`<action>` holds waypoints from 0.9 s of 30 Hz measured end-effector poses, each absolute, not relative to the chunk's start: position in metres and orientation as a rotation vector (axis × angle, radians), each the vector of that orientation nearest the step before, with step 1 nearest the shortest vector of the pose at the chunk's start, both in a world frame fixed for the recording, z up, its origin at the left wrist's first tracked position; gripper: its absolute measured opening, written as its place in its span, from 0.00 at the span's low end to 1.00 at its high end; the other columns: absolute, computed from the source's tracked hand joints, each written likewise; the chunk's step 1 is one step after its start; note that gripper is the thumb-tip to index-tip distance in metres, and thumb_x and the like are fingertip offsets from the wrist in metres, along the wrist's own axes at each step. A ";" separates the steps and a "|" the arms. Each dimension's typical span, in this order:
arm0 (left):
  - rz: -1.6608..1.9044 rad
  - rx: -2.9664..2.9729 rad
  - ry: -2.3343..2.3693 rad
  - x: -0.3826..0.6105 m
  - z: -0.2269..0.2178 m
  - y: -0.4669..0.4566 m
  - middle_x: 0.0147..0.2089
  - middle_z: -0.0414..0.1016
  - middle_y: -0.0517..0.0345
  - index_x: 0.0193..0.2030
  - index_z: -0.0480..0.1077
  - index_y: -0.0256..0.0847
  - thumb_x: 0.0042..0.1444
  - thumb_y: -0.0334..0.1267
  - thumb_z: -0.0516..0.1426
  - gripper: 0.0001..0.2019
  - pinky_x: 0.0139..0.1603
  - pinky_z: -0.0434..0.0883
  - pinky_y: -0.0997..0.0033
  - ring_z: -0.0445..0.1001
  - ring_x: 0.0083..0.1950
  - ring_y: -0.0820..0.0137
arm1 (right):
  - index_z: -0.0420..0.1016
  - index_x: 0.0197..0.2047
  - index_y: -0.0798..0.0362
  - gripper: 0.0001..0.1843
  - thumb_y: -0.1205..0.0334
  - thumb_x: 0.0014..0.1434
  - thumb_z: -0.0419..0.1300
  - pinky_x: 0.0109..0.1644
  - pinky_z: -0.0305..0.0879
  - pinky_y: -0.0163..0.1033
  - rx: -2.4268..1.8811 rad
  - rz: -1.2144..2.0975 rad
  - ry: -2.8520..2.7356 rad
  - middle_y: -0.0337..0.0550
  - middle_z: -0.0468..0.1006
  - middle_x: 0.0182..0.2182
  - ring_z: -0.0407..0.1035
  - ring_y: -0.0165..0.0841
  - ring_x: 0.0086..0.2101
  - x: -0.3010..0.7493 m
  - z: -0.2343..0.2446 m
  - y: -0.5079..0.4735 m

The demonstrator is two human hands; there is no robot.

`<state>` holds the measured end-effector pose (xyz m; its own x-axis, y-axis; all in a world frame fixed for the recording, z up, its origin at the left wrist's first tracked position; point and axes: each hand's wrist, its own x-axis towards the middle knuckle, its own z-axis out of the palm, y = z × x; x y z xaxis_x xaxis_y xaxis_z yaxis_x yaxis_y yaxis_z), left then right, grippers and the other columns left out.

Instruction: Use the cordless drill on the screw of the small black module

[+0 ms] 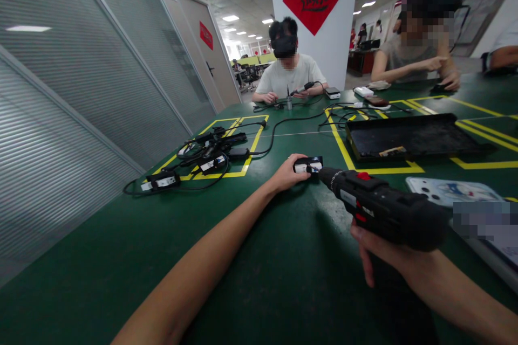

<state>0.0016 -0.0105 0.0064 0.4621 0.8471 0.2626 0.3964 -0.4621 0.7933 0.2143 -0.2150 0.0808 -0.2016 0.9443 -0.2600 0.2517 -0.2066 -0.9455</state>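
My left hand (288, 173) grips a small black box-like part (309, 160) with a pale inner face, holding it against the green table. In my right hand (374, 242) is a black cordless drill (376, 202) with red buttons, pointed away from me and to the left. The drill's chuck ends right at the part's right side; whether the bit touches it I cannot tell. The lower part of the drill's handle is hidden behind my hand and the drill body.
Left on the table lies a heap of black adapters and cables (214, 153). A black tray (404, 137) stands at the right, near a phone (453, 191). Yellow tape (340, 140) marks the table (251, 259). Across it, people (289, 73) sit working with their own hands.
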 end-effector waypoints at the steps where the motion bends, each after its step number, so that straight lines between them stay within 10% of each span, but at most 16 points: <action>1: 0.876 2.051 1.032 0.002 0.006 -0.010 0.48 0.70 0.52 0.53 0.64 0.38 0.46 0.36 0.61 0.25 0.48 0.68 0.63 0.70 0.47 0.64 | 0.68 0.34 0.52 0.17 0.45 0.55 0.58 0.29 0.70 0.40 -1.447 1.443 -1.438 0.36 0.75 0.17 0.73 0.33 0.19 0.214 0.080 -0.215; 27: 0.892 2.047 1.040 0.001 0.006 -0.010 0.47 0.71 0.52 0.53 0.65 0.39 0.46 0.38 0.62 0.25 0.48 0.68 0.62 0.71 0.45 0.64 | 0.70 0.32 0.51 0.14 0.49 0.55 0.58 0.30 0.72 0.39 -1.439 1.485 -1.439 0.35 0.73 0.14 0.71 0.32 0.18 0.210 0.093 -0.216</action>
